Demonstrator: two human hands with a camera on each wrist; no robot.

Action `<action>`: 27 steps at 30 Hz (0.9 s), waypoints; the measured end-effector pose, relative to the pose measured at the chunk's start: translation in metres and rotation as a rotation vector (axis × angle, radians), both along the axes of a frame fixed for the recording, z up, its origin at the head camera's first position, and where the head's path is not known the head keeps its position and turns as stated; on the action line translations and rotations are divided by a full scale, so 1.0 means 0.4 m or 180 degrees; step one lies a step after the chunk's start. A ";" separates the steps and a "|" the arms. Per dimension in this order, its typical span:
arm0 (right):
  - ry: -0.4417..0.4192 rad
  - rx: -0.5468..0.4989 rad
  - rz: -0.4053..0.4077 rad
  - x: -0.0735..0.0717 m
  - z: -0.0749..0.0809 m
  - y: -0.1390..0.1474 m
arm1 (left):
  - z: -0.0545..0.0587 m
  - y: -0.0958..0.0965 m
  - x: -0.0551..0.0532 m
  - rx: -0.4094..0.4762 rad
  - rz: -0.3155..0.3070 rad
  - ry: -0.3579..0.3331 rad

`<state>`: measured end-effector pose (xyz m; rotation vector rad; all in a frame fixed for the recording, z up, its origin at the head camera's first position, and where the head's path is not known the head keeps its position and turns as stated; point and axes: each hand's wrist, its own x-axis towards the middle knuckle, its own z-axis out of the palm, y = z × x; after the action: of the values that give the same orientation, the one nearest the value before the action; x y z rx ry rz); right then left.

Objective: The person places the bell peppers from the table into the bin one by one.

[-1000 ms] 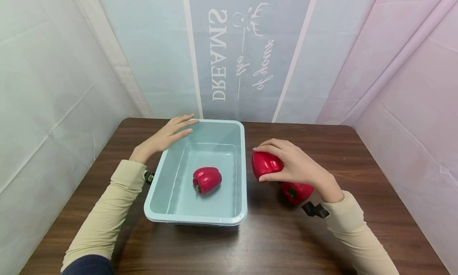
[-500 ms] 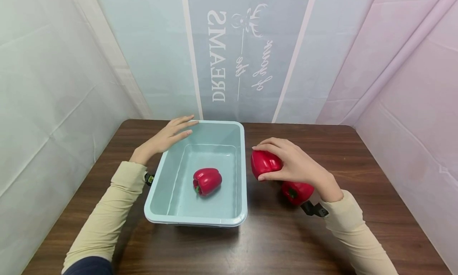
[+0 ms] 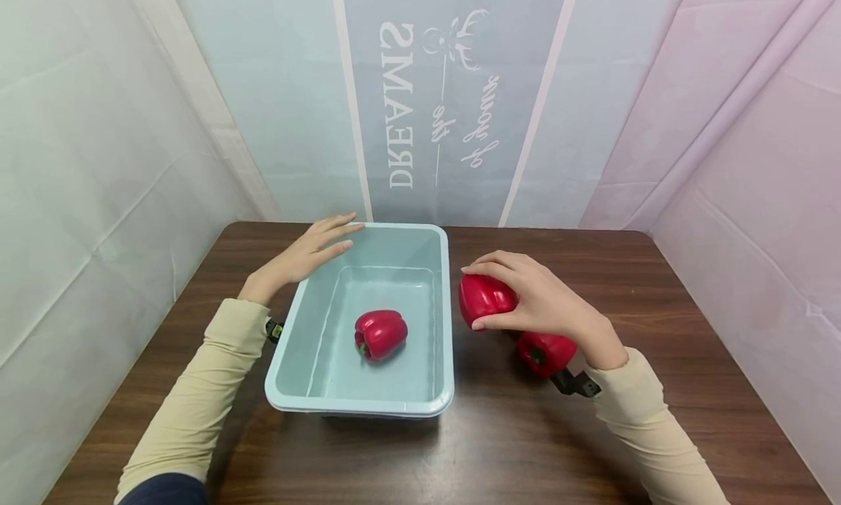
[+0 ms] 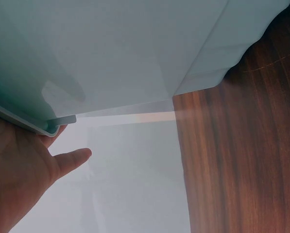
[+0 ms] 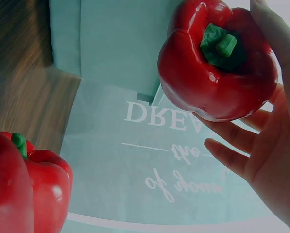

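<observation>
My right hand grips a red bell pepper above the table, just right of the light-blue basin. In the right wrist view the held pepper shows its green stem, with fingers curved around its side. My left hand lies with fingers extended at the basin's far-left rim. Its straight thumb shows beside the basin wall in the left wrist view. A second red bell pepper rests on its side inside the basin. Partly hidden beneath my right hand, another red bell pepper sits on the table.
The dark wooden table carries everything. Behind it hangs a pale curtain with mirrored lettering, and white fabric encloses the sides. A small black camera sits at my right wrist.
My right hand has edged very slightly left with the pepper in its grip. The left hand, the basin and the other peppers look the same.
</observation>
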<state>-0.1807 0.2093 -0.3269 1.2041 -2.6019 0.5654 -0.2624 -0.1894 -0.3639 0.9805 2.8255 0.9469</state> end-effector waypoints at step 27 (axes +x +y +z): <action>0.0028 -0.0067 0.0092 -0.010 0.027 -0.012 | 0.003 -0.001 -0.009 -0.0027 0.0048 -0.0058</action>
<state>-0.1848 0.2046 -0.3162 1.2368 -2.5686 0.5901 -0.2662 -0.1898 -0.3627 0.9463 2.8237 0.9394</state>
